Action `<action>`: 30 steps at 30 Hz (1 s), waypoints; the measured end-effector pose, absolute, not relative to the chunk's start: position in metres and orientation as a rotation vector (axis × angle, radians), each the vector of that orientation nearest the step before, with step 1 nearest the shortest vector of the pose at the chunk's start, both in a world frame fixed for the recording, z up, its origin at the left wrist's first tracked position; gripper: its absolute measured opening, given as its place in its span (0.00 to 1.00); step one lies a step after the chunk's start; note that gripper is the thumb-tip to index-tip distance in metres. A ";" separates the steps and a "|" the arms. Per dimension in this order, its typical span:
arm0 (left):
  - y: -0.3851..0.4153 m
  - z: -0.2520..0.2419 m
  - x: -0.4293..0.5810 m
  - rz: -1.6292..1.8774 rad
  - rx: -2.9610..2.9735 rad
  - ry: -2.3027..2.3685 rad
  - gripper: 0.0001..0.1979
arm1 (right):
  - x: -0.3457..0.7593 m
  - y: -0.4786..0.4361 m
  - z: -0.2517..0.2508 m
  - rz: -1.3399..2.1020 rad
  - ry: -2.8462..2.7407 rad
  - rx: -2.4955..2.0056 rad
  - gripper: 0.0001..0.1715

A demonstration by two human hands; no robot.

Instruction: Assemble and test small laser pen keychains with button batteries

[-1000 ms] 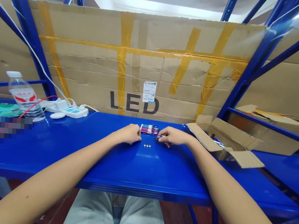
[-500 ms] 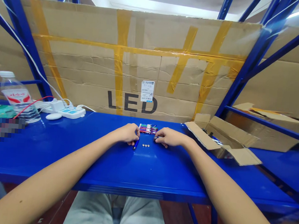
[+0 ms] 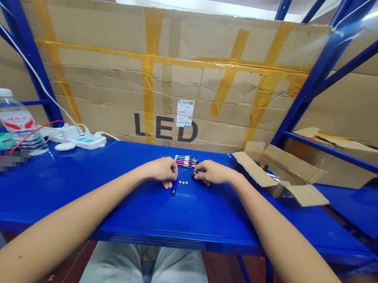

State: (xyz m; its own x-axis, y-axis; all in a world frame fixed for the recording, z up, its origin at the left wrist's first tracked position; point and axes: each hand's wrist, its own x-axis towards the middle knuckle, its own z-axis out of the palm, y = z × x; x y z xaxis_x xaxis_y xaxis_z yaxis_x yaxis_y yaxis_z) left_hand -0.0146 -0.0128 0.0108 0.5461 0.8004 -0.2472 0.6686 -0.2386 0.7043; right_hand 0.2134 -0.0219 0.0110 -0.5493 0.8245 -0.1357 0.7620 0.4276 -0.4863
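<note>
My left hand (image 3: 166, 172) is closed around the upper end of a slim blue metal tube (image 3: 174, 187), which looks like a small penlight body. Its lower end, dark and shiny, points toward me. Right of the tube, three small silver discs, like button cells (image 3: 183, 182), lie in a row on the blue table (image 3: 190, 219). My right hand (image 3: 209, 173) pinches a small dark and silver piece (image 3: 194, 174), mostly covered by the fingers. Between and behind both hands sits a stack of several slim coloured metallic tubes (image 3: 185, 160).
At the right stands an open cardboard box (image 3: 273, 171) with blue and silver pieces inside. A power strip (image 3: 90, 141), a white oval object (image 3: 65, 146) and a water bottle (image 3: 18, 123) are at the left. A large cardboard panel (image 3: 115, 80) closes off the back.
The blue tube has turned from slanted to nearly straight, its lower end swinging right and toward me. My right hand stays near the same spot with its small piece.
</note>
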 end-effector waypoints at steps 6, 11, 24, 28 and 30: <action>-0.013 0.015 -0.016 0.175 1.963 1.210 0.02 | 0.214 -0.021 0.010 0.764 -2.551 -1.435 0.10; -0.018 0.020 -0.014 0.169 1.978 1.247 0.02 | 0.214 -0.021 0.010 0.755 -2.560 -1.439 0.10; -0.014 0.017 -0.017 0.158 2.006 1.247 0.07 | 0.215 -0.021 0.011 0.760 -2.557 -1.428 0.10; -0.012 0.017 -0.016 0.379 2.255 1.350 0.08 | 0.213 -0.022 0.012 0.811 -2.511 -1.329 0.10; -0.013 0.015 -0.013 0.655 2.432 1.291 0.07 | 0.211 -0.024 0.013 0.841 -2.466 -1.258 0.12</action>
State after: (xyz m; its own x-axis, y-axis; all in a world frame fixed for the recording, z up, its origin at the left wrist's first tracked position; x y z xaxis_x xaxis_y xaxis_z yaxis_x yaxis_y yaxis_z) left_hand -0.0127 -0.0126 0.0153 0.4892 0.8360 0.2485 0.6942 -0.5457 0.4693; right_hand 0.2113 -0.0237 0.0128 -0.5970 0.8013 -0.0394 0.6586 0.4614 -0.5944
